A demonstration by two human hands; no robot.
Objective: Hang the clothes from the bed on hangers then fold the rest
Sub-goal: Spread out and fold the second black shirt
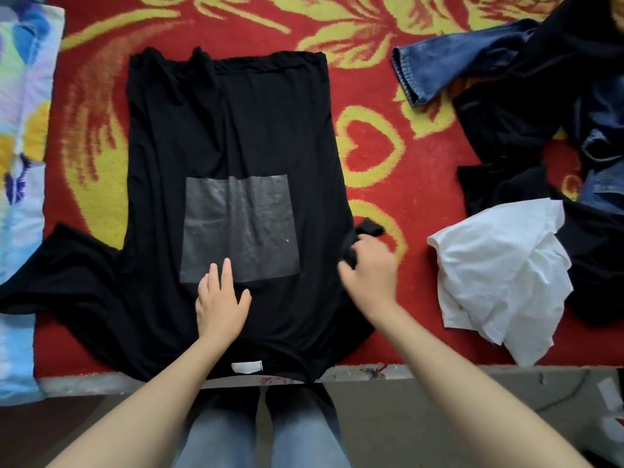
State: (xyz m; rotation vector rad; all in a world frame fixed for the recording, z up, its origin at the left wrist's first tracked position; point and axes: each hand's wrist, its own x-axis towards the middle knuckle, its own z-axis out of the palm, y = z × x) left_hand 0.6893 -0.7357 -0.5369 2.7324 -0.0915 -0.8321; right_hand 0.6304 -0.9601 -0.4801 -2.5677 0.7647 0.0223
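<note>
A black T-shirt point(233, 130) with a grey square print lies spread flat on the red and yellow bed cover point(388, 184), its collar and white label toward me. My left hand point(221, 304) presses flat on the shirt's chest just below the print, fingers straight. My right hand point(369, 268) grips the shirt's right sleeve, bunched in curled fingers at the shirt's edge. The left sleeve lies spread out to the left.
A crumpled white garment point(499, 271) lies to the right. Behind it is a heap of dark clothes point(526, 106) and blue jeans point(435, 69). A pale patterned sheet point(20, 157) runs along the left edge. The bed's front edge is near my legs.
</note>
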